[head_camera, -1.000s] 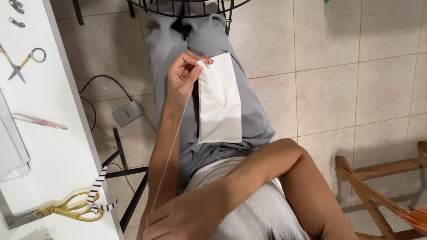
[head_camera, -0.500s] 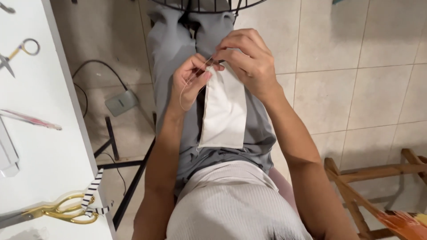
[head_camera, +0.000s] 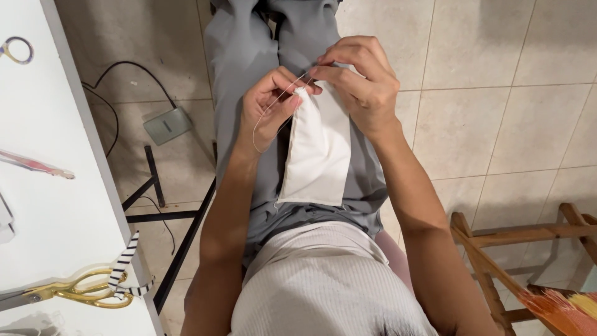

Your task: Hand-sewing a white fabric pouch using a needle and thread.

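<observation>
I see a plain white pouch [head_camera: 317, 152] hanging over my lap, my left hand [head_camera: 267, 112] pinching its top corner, right hand [head_camera: 360, 84] pinching thread [head_camera: 273, 106].

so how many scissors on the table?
2 in view. Gold scissors lie at the table's near edge with a striped ribbon on the handle; another pair's handle ring shows at the far left, mostly cropped. More may lie out of frame.

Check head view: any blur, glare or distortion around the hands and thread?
Head view: left hand and right hand sharp, thread resolved; soft even light, faint shadows, no glare; white fabric pouch bright but seams visible; table edge slants from wide-angle perspective.
</observation>
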